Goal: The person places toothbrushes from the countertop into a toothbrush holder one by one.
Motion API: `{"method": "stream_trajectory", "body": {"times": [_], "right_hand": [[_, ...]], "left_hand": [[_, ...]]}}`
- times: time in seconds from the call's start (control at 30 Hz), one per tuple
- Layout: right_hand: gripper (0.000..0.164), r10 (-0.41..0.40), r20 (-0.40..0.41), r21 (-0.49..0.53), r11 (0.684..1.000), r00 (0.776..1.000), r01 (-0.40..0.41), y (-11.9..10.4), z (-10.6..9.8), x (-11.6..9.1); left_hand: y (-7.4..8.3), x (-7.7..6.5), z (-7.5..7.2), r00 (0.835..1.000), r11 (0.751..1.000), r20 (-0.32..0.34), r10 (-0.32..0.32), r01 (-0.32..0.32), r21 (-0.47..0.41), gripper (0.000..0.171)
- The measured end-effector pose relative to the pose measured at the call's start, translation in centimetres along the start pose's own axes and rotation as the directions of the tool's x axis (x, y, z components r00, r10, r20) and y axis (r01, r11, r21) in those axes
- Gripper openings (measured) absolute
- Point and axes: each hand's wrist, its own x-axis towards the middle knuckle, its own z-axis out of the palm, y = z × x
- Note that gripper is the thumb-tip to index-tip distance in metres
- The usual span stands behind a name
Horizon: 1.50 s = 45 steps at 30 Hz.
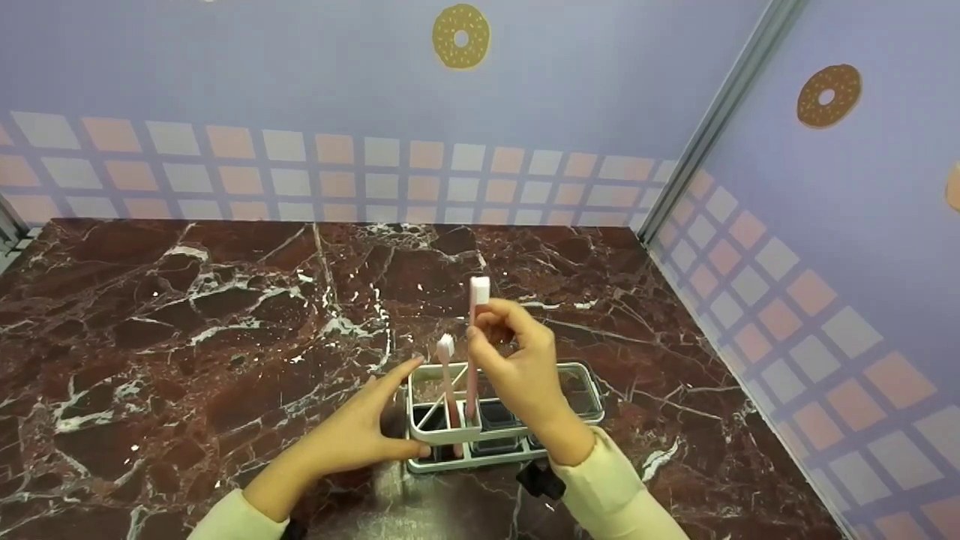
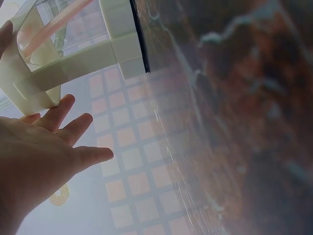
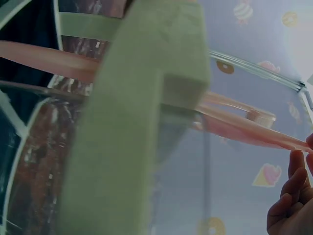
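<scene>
A pale two-tier toothbrush holder point(image 1: 444, 436) with clear and dark compartments stands on the table in the head view. My right hand point(image 1: 525, 360) pinches a pink toothbrush point(image 1: 480, 291) between thumb and fingers near its white bristles, upright, its lower end inside a front slot. Beside it to the left, a second pink toothbrush point(image 1: 445, 347) stands in the neighbouring slot, bristles up. My left hand point(image 1: 358, 431) lies against the holder's left end, thumb at the front and straight fingers behind. The left wrist view shows those fingers spread, fingertips at the pale frame point(image 2: 73, 66).
The dark red marbled table point(image 1: 225, 360) spreads to both sides and behind the holder. A lilac wall point(image 1: 360, 90) with tile and doughnut prints closes off the back; another wall point(image 1: 855, 225) stands at the right.
</scene>
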Motion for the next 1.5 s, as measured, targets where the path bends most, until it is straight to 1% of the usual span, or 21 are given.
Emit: {"method": "stream_trajectory", "body": {"times": [0.07, 0.2, 0.3, 0.43, 0.57, 0.7, 0.83, 0.97, 1.13, 1.23, 1.37, 1.5], "right_hand": [[0.016, 0.010, 0.016, 0.010, 1.000, 1.000, -0.010, 0.3, 0.3, -0.4], [0.016, 0.025, 0.038, 0.010, 1.000, 0.999, -0.026, 0.7, 0.6, -1.1], [0.017, 0.030, 0.046, -0.015, 0.999, 0.999, -0.029, 1.1, 0.8, -1.7], [0.017, 0.034, 0.058, -0.051, 0.998, 0.998, -0.031, 1.6, 0.9, -2.5], [0.017, 0.021, 0.055, -0.068, 0.998, 0.998, -0.018, 2.0, 0.9, -3.0], [0.018, 0.004, 0.050, -0.064, 0.998, 0.999, 0.000, 2.4, 0.9, -3.6], [0.020, 0.003, 0.048, -0.061, 0.998, 0.999, 0.000, 2.5, 0.9, -4.2], [0.019, 0.003, 0.050, -0.077, 0.997, 0.999, 0.001, 2.5, 0.8, -4.5], [0.019, -0.022, 0.053, -0.099, 0.995, 0.998, 0.028, 2.5, 0.7, -4.9], [0.021, -0.035, 0.052, -0.107, 0.993, 0.998, 0.041, 2.5, 0.6, -5.1], [0.022, -0.013, 0.043, -0.104, 0.994, 0.999, 0.017, 2.3, 0.5, -5.2], [0.022, 0.030, 0.029, -0.100, 0.995, 0.999, -0.027, 2.0, 0.4, -5.3]], "left_hand": [[0.0, 0.0, 0.0, 1.000, 1.000, -0.001, -0.009, 0.009, -0.002, 0.110], [0.0, 0.1, 0.0, 1.000, 1.000, -0.002, -0.006, 0.006, -0.003, 0.110], [0.0, 0.1, 0.0, 1.000, 1.000, -0.004, 0.012, -0.012, 0.004, 0.110], [-0.2, 0.2, 0.0, 0.998, 0.999, -0.011, 0.055, -0.055, 0.001, 0.108], [-0.3, 0.2, 0.0, 0.997, 0.997, -0.015, 0.080, -0.080, -0.010, 0.107], [-0.3, 0.2, 0.0, 0.997, 0.997, -0.013, 0.074, -0.074, -0.009, 0.107], [-0.3, 0.1, 0.0, 0.998, 0.998, -0.009, 0.060, -0.060, -0.008, 0.107], [-0.2, 0.1, 0.0, 0.999, 0.999, -0.007, 0.054, -0.054, -0.008, 0.107], [-0.2, 0.1, 0.0, 0.998, 0.998, -0.005, 0.063, -0.063, -0.010, 0.107], [-0.2, 0.1, 0.0, 0.999, 0.999, -0.004, 0.049, -0.049, -0.012, 0.107], [-0.1, 0.1, 0.0, 1.000, 1.000, -0.006, 0.018, -0.018, -0.006, 0.108], [-0.1, 0.1, 0.1, 1.000, 1.000, -0.009, 0.018, -0.018, 0.001, 0.107]]}}
